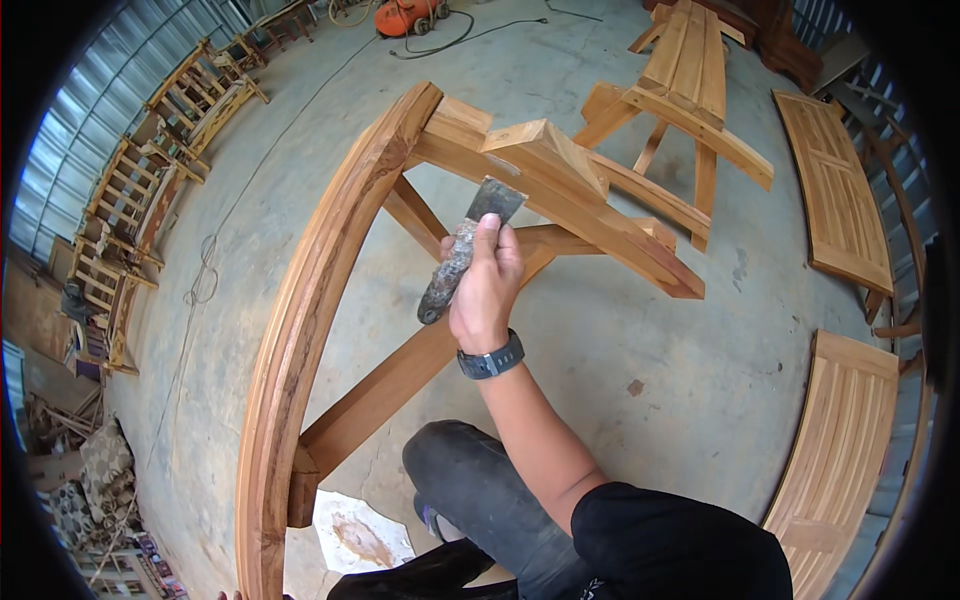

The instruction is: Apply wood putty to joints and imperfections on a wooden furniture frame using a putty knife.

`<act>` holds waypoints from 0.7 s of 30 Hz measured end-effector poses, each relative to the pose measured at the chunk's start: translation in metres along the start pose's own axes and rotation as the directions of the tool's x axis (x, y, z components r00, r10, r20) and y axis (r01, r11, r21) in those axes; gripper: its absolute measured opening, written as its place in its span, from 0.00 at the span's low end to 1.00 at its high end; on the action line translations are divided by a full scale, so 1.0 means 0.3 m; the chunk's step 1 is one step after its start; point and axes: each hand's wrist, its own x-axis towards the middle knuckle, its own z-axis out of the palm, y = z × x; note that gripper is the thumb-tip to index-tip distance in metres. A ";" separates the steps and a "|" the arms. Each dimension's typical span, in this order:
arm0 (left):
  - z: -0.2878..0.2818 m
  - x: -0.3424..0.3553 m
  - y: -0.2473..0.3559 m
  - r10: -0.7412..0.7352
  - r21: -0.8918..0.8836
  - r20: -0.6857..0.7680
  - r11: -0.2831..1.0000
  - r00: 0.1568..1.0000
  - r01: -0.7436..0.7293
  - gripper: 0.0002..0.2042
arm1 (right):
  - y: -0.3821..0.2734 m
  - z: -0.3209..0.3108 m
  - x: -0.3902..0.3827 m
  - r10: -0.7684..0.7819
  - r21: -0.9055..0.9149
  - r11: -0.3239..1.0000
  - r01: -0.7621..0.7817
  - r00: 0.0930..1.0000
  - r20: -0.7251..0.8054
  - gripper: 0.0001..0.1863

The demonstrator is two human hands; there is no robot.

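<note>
My right hand (488, 270) is closed round a putty knife (447, 277) with a worn, stained handle and a short flat blade. The blade points up and away, close to the crosspiece of a wooden picnic table frame (325, 270), and the thumb lies along its base. This frame lies tipped on its side, with its long plank edge running down my left. Only fingertips of my left hand (231, 596) show at the bottom edge, curled against the plank's outer side; the rest is hidden.
Another wooden picnic table (690, 70) stands at the far right. Wooden panels (838, 190) lean along the right wall. Carved chairs (125, 200) line the left wall, and an orange compressor (405, 17) with hoses sits at the back. A white sheet (360, 535) lies by my foot.
</note>
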 end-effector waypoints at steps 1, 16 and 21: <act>0.004 -0.001 -0.005 0.004 -0.002 0.000 1.000 1.000 -0.004 0.35 | -0.030 -0.001 -0.003 -0.020 0.018 1.000 0.020 1.000 -0.004 0.14; 0.022 -0.003 0.012 -0.010 -0.066 0.002 0.998 1.000 0.010 0.34 | 0.036 -0.012 0.079 0.002 0.088 0.996 0.000 1.000 -0.022 0.13; 0.028 0.008 -0.004 0.018 0.008 -0.006 1.000 1.000 -0.018 0.34 | -0.119 0.039 -0.106 0.129 -0.182 0.978 -0.096 0.976 0.175 0.14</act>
